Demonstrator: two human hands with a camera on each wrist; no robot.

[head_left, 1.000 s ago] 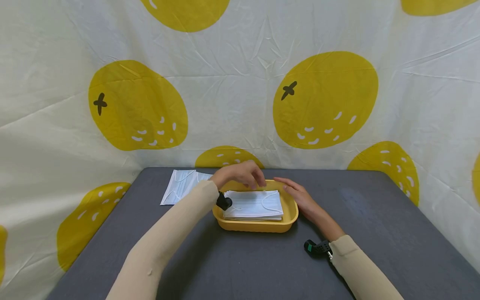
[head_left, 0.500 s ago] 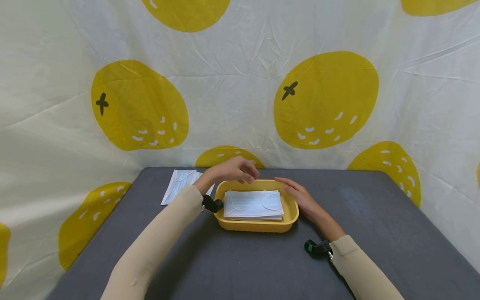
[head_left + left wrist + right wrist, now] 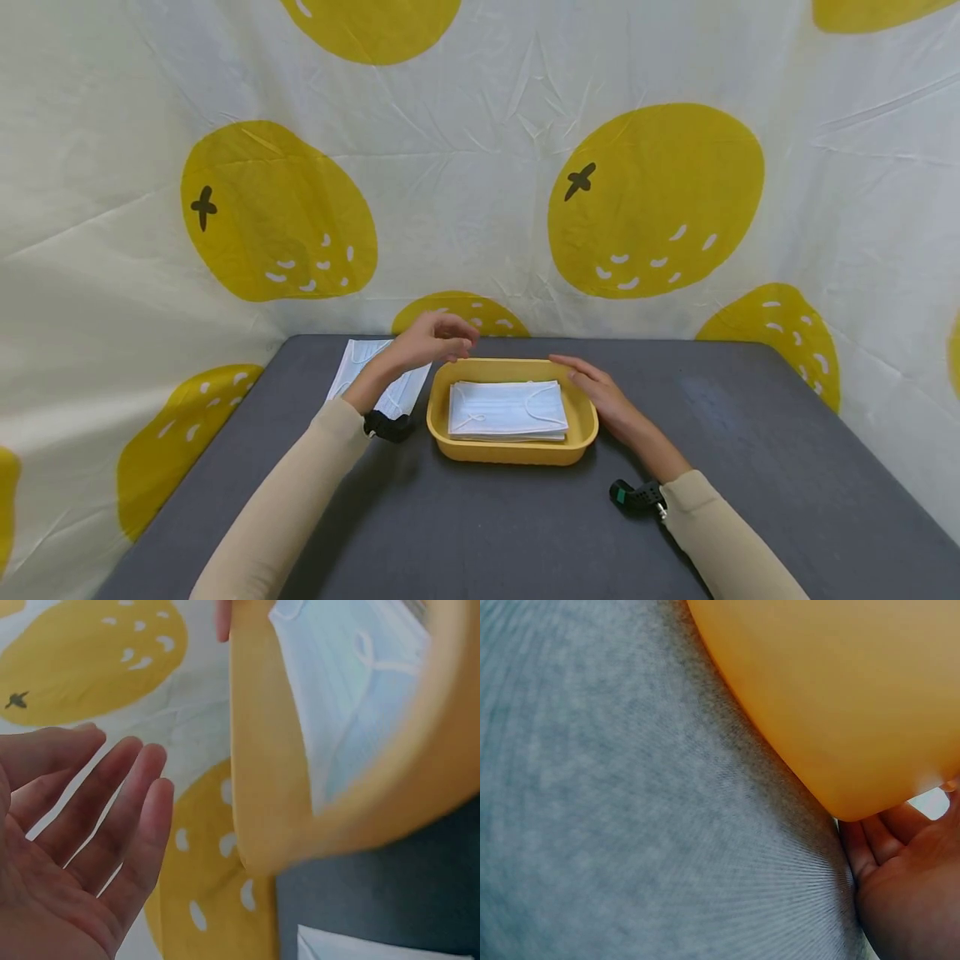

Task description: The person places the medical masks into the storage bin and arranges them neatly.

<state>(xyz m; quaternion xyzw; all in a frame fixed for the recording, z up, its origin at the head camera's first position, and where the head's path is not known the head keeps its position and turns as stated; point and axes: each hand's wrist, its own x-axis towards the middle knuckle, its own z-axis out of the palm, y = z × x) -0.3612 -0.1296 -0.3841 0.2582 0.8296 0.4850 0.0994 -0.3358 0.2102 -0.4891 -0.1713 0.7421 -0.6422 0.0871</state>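
A yellow plastic basket (image 3: 512, 453) stands on the grey table, holding a stack of pale blue pleated face masks (image 3: 508, 408) with white ear loops. Past its back left corner, my left hand (image 3: 433, 342) hovers in the air. In the left wrist view that hand's fingers (image 3: 124, 802) are spread and loosely bent, with nothing in them. My right hand (image 3: 603, 398) rests along the basket's right side, fingers extended against the wall near the rim. From the right wrist view, the basket's yellow wall (image 3: 840, 712) covers part of those fingers.
Loose face masks (image 3: 400, 395) lie left of the basket, partly behind my left forearm. A black camera band (image 3: 388, 426) sits on the left wrist, another (image 3: 634, 495) on the right. Behind the table (image 3: 480, 533) hangs a white curtain (image 3: 465, 225) with yellow fruit prints.
My left hand has moved left from above the mask stack to beyond the basket's back left corner, uncovering the stack. The right hand and basket have stayed in place.
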